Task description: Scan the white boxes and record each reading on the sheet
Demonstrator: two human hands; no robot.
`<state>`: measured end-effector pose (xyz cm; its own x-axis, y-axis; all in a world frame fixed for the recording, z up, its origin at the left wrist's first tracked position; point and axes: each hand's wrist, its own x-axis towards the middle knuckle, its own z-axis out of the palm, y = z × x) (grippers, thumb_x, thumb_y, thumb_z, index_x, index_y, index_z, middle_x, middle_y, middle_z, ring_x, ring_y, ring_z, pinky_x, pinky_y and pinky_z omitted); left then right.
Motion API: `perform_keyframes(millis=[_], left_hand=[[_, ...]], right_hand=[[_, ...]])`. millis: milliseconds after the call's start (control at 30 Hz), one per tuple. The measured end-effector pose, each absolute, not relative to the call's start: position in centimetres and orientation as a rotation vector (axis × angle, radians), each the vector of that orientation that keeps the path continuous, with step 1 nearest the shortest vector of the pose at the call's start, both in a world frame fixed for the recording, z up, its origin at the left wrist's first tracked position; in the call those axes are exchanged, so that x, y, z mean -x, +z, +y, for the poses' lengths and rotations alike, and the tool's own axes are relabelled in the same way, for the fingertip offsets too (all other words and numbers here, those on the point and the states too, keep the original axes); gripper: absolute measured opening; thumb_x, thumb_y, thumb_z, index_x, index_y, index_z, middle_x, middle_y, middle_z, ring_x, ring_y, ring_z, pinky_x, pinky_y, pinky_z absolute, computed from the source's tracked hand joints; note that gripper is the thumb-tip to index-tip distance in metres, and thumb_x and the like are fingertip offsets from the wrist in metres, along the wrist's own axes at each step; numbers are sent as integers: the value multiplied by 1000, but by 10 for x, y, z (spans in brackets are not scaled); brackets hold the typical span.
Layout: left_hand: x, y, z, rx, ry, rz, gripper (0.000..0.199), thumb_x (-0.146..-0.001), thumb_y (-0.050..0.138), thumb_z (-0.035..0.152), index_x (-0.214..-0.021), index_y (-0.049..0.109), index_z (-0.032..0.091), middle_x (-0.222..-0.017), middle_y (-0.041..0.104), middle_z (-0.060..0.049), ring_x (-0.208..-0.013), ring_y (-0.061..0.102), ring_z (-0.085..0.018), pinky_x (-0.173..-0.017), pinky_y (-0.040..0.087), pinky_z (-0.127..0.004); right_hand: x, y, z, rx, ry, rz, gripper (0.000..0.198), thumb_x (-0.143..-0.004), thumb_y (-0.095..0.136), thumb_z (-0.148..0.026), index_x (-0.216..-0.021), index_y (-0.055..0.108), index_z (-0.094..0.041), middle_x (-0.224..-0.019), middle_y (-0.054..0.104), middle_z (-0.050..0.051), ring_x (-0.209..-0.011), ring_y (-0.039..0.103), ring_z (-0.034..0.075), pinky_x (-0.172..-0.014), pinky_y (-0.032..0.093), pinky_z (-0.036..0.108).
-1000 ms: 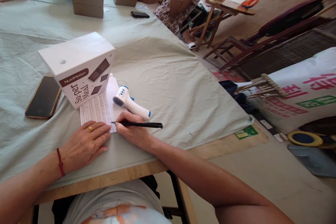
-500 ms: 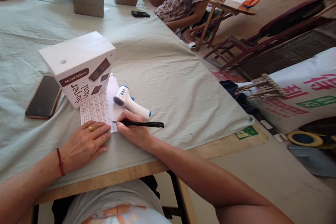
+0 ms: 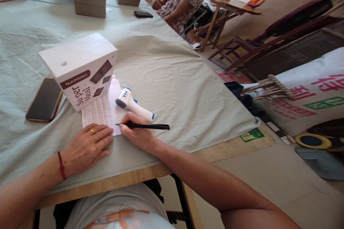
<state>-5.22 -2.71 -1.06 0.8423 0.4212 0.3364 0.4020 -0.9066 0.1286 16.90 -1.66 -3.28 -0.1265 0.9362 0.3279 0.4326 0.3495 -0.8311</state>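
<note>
My right hand grips a black pen, its tip at a white sheet of paper covered with rows of small handwriting. Lying flat, my left hand presses on the lower edge of the sheet and the cloth, fingers stretched out. A white NutriMotion box stands over the top part of the sheet and hides it. Just beyond my right hand lies a white and blue infrared thermometer, partly on the paper. To the left of the box is a smartphone in a brown case.
A pale green cloth covers the table. Brown cardboard boxes and a second phone are at the far side. Another person sits beyond the table's right edge. Wooden chairs and a printed white sack stand to the right.
The pen has shifted very slightly in my right hand's grip area; my left hand stays put. The person at the back has leaned and drawn a hand closer to the body.
</note>
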Motion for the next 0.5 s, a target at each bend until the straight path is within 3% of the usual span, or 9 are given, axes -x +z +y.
perform_keyframes(millis=[167,267,400,500], left_hand=[[51,-8,-26,-2945,605,663,28,-103,45,25,-111,67,10,-120,70,-14,-110,64,-27,-96,54,-44],[51,-4,-26,-2921,635,679,26,-103,46,23,-104,68,10,-109,71,-13,-103,64,-26,-91,56,-41],[53,-1,-25,-2890,576,716,23,-101,48,20,-91,67,12,-94,68,-10,-85,63,-23,-76,55,-37],[56,0,-22,-2891,587,718,28,-101,46,19,-80,63,14,-83,65,-8,-73,60,-19,-66,51,-32]], right_hand=[[-176,-34,-13,1089,505,-1838,8,-87,54,-17,-85,60,-22,-75,63,-1,-66,59,13,-63,52,26],[-184,-34,-9,945,300,-2056,18,-94,50,-13,-102,65,-20,-89,64,5,-82,64,16,-74,55,28],[-195,-34,-5,912,151,-2268,34,-95,41,-5,-119,63,-16,-99,63,11,-91,63,19,-77,56,30],[-199,-32,-5,960,93,-2346,37,-93,40,-4,-120,63,-14,-101,64,13,-93,62,21,-81,57,34]])
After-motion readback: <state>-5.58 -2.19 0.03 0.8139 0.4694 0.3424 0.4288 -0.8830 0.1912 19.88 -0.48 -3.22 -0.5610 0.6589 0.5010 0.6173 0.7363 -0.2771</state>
